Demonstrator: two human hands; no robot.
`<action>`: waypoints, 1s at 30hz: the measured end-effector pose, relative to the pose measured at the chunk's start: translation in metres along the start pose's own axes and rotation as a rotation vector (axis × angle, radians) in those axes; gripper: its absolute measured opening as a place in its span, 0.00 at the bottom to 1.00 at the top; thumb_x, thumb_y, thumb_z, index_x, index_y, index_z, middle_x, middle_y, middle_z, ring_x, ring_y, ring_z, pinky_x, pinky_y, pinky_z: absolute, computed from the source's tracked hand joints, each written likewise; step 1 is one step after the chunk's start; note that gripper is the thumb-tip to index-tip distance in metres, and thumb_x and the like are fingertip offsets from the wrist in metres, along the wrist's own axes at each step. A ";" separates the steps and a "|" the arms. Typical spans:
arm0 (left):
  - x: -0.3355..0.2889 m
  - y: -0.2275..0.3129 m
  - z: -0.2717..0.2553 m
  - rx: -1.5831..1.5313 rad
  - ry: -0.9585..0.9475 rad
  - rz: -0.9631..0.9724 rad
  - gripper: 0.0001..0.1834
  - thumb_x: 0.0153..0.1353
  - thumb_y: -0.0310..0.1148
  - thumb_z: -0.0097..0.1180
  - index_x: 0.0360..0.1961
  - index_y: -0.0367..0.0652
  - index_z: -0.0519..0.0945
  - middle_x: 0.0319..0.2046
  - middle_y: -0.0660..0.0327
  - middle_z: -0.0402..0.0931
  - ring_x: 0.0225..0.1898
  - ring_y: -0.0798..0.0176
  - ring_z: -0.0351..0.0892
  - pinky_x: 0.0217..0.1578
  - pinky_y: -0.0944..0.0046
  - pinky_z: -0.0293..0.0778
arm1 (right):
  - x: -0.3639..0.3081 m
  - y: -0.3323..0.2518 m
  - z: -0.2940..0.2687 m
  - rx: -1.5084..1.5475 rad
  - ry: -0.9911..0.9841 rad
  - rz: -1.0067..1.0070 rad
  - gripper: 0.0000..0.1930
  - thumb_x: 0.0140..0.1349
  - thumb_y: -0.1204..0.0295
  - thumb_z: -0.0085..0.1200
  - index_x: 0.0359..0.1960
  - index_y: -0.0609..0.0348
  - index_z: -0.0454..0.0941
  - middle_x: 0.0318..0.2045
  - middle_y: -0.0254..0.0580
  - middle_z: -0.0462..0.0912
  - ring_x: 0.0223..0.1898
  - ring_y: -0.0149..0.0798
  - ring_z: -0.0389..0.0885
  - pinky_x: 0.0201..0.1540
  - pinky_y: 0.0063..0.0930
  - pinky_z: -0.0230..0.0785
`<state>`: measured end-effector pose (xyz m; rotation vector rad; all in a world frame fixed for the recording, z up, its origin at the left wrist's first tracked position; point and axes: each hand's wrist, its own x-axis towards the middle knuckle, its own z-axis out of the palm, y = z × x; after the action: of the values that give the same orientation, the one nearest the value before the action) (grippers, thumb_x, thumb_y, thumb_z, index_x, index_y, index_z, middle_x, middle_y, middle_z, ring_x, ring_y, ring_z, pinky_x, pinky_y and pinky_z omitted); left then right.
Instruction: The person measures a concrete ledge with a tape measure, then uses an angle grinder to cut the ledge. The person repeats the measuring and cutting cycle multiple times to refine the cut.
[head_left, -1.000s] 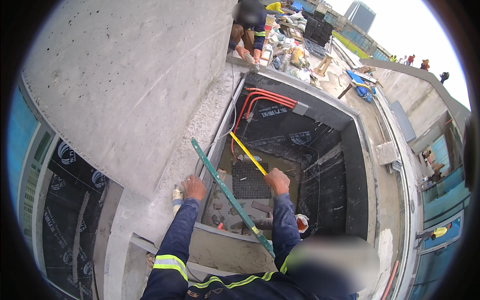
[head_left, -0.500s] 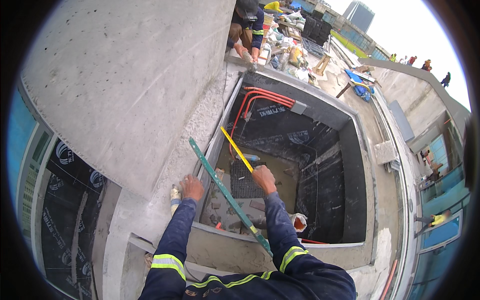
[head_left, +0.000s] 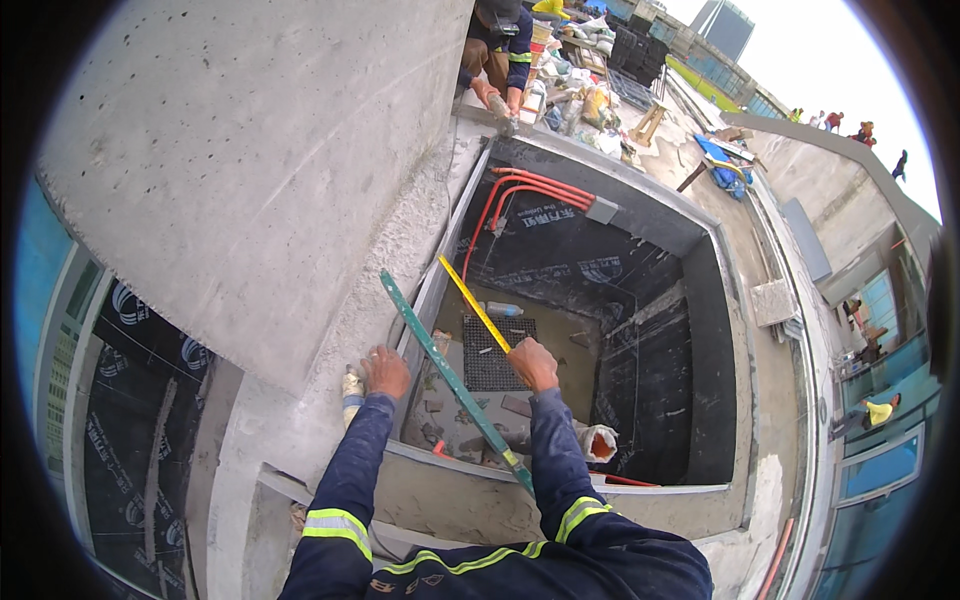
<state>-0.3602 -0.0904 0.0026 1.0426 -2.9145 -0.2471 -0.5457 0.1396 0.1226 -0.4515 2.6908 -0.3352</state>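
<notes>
My right hand (head_left: 533, 364) is closed around a yellow tape measure (head_left: 475, 306). The tape's blade slants up and left from my fist to the pit's left rim. A long green straightedge (head_left: 450, 378) lies diagonally across the pit's lower left corner, from the left ledge to under my right forearm. My left hand (head_left: 386, 372) rests on the concrete ledge just left of that bar, fingers apart, holding nothing. Touching or close beside it is a small whitish bottle-like thing (head_left: 352, 386). The dark-lined square pit (head_left: 655, 370) opens below both hands.
Inside the pit are orange conduits (head_left: 545, 182), a black grate (head_left: 490, 372), a clear bottle (head_left: 503, 309) and a white-wrapped pipe end (head_left: 599, 443). A concrete wall (head_left: 240, 170) rises at left. A co-worker (head_left: 497, 60) crouches at the far corner; bags and debris (head_left: 590, 105) lie beyond.
My right hand has shifted slightly right and down with the tape. The green bar's near end has moved a little left. My left hand stays on the ledge.
</notes>
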 end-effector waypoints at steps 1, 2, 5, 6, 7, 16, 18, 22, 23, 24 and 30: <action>-0.001 -0.001 0.002 0.004 0.030 0.001 0.23 0.68 0.46 0.52 0.51 0.34 0.80 0.55 0.50 0.71 0.63 0.44 0.67 0.60 0.35 0.61 | -0.001 0.005 0.003 0.016 0.000 0.009 0.20 0.60 0.61 0.51 0.44 0.65 0.85 0.45 0.64 0.85 0.49 0.64 0.85 0.51 0.49 0.77; -0.001 -0.002 0.003 0.009 0.059 0.000 0.23 0.68 0.46 0.53 0.50 0.35 0.80 0.54 0.50 0.72 0.62 0.45 0.67 0.60 0.36 0.62 | -0.001 0.008 0.007 0.032 -0.002 0.017 0.20 0.60 0.61 0.51 0.43 0.65 0.85 0.45 0.64 0.85 0.49 0.64 0.84 0.51 0.49 0.77; 0.000 0.001 0.006 0.013 0.068 0.005 0.23 0.68 0.47 0.53 0.48 0.35 0.80 0.53 0.50 0.72 0.61 0.45 0.68 0.59 0.38 0.63 | 0.012 0.015 0.019 0.015 0.008 -0.009 0.20 0.59 0.61 0.52 0.43 0.65 0.85 0.44 0.64 0.85 0.49 0.63 0.85 0.50 0.49 0.77; 0.003 0.006 0.005 0.008 0.065 0.012 0.23 0.68 0.47 0.54 0.48 0.35 0.80 0.53 0.50 0.72 0.61 0.45 0.68 0.59 0.38 0.64 | 0.023 0.023 0.024 -0.036 0.010 -0.063 0.20 0.59 0.61 0.52 0.43 0.65 0.85 0.44 0.63 0.86 0.49 0.63 0.85 0.50 0.49 0.77; 0.004 0.010 0.004 0.001 0.069 0.020 0.23 0.68 0.47 0.54 0.48 0.35 0.80 0.53 0.50 0.72 0.61 0.45 0.68 0.58 0.38 0.64 | 0.030 0.025 0.026 -0.088 0.009 -0.118 0.20 0.59 0.61 0.52 0.43 0.65 0.85 0.44 0.63 0.86 0.49 0.63 0.85 0.50 0.49 0.77; 0.000 0.004 0.003 0.029 0.084 0.016 0.23 0.67 0.46 0.54 0.48 0.35 0.80 0.51 0.50 0.73 0.60 0.45 0.69 0.57 0.38 0.65 | -0.024 0.015 -0.016 -0.022 -0.035 0.065 0.19 0.60 0.61 0.52 0.44 0.63 0.85 0.44 0.61 0.86 0.48 0.61 0.85 0.50 0.48 0.77; 0.000 0.002 0.003 0.024 0.081 0.019 0.23 0.68 0.46 0.54 0.49 0.35 0.80 0.51 0.50 0.73 0.60 0.45 0.69 0.57 0.38 0.65 | -0.032 0.031 -0.012 -0.031 -0.043 0.072 0.19 0.60 0.61 0.52 0.44 0.63 0.85 0.44 0.61 0.86 0.48 0.61 0.85 0.49 0.48 0.77; -0.002 0.003 0.003 0.027 0.076 0.013 0.23 0.68 0.47 0.54 0.49 0.34 0.80 0.53 0.50 0.72 0.61 0.44 0.68 0.57 0.38 0.65 | -0.039 0.052 -0.001 -0.059 -0.035 0.042 0.18 0.60 0.62 0.52 0.43 0.62 0.86 0.44 0.61 0.86 0.47 0.62 0.85 0.49 0.48 0.78; -0.001 0.003 0.003 0.028 0.083 0.008 0.23 0.68 0.47 0.54 0.49 0.34 0.80 0.53 0.49 0.72 0.61 0.44 0.68 0.57 0.38 0.66 | -0.038 0.055 0.002 -0.076 -0.019 0.021 0.18 0.60 0.62 0.52 0.42 0.61 0.86 0.43 0.61 0.86 0.46 0.62 0.85 0.49 0.49 0.78; -0.001 0.003 0.004 0.028 0.090 0.003 0.24 0.68 0.47 0.54 0.48 0.34 0.80 0.54 0.49 0.72 0.62 0.44 0.68 0.57 0.38 0.66 | -0.033 0.056 0.006 -0.065 0.010 0.020 0.17 0.60 0.62 0.52 0.41 0.61 0.86 0.43 0.61 0.86 0.46 0.62 0.86 0.49 0.49 0.78; 0.002 0.002 0.001 -0.065 0.046 0.011 0.28 0.69 0.49 0.51 0.51 0.31 0.79 0.54 0.47 0.72 0.62 0.41 0.67 0.59 0.38 0.65 | -0.012 0.013 0.006 -0.082 0.136 -0.021 0.16 0.60 0.62 0.51 0.38 0.61 0.86 0.41 0.60 0.87 0.46 0.62 0.86 0.49 0.51 0.78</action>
<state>-0.3629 -0.0895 0.0015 1.0083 -2.8506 -0.3118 -0.5368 0.1552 0.1176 -0.4977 2.8420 -0.2709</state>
